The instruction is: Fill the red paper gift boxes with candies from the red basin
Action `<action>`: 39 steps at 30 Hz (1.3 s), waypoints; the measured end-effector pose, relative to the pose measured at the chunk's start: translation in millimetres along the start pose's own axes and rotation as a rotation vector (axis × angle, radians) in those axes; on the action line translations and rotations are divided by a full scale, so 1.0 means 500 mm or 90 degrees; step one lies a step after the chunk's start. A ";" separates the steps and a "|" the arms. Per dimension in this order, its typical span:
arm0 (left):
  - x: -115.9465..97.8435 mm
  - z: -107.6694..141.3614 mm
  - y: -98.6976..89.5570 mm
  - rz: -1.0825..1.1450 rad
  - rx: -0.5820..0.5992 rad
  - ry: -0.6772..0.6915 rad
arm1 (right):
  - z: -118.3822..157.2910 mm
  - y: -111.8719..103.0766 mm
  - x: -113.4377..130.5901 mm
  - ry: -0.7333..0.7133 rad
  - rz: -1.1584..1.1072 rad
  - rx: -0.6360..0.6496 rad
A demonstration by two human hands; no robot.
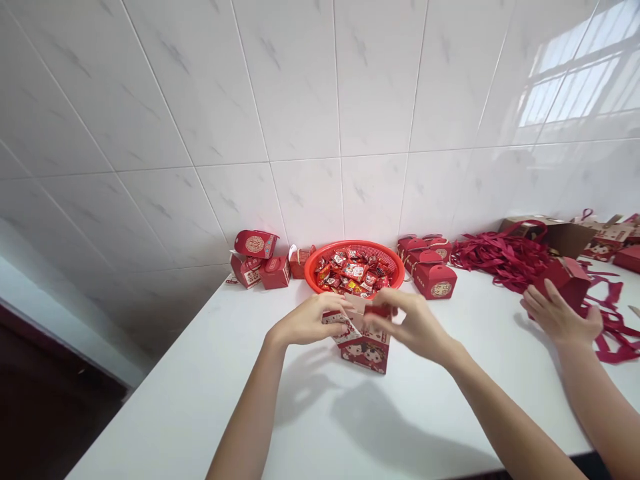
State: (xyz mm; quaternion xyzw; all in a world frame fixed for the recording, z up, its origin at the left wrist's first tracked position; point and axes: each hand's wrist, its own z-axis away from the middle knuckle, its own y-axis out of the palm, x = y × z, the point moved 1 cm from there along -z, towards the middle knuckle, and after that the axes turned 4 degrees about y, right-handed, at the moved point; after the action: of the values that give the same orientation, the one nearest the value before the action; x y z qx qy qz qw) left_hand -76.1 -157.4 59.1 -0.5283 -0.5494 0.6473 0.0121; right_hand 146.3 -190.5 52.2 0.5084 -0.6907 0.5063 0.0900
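Upright on the white table in front of me stands a small red gift box [364, 355] with cartoon figures printed on its side, its top flaps raised. My left hand [311, 320] pinches a patterned flap on the box's left side. Curled at the upper right of the same box, my right hand [413, 325] has thumb and fingers around a dark red flap, partly hidden by the fingers. Just behind the box sits a red plastic basket [397, 263] of wrapped candies [354, 271].
Closed red boxes stand behind, left [275, 272] and right [434, 279] of the basket. Farther right lies a heap of dark red ribbons [503, 259] beside a cardboard box [575, 235]. Another person's hand [563, 317] touches a red box [565, 280]. A tiled wall [305, 193] borders the table.
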 end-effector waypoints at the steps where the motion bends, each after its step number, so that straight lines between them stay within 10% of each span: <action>1: 0.001 0.000 0.000 -0.003 0.012 -0.005 | -0.009 -0.007 -0.009 0.014 0.032 -0.076; 11: -0.001 0.005 -0.001 0.005 0.028 -0.026 | -0.047 0.026 -0.059 -0.014 0.205 -0.141; 24: -0.011 -0.024 0.019 0.181 -0.247 0.049 | -0.042 0.010 -0.007 -0.007 -0.113 -0.017; 39: 0.056 -0.055 0.062 0.090 -0.197 0.005 | -0.023 0.019 -0.071 0.114 -0.398 -0.205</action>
State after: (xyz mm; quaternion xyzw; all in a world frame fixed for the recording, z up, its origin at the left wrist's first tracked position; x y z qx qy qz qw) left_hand -51.7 -134.0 22.5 -0.5638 -0.6038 0.5521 -0.1127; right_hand 150.8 -160.2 28.9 0.6280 -0.5622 0.3818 0.3792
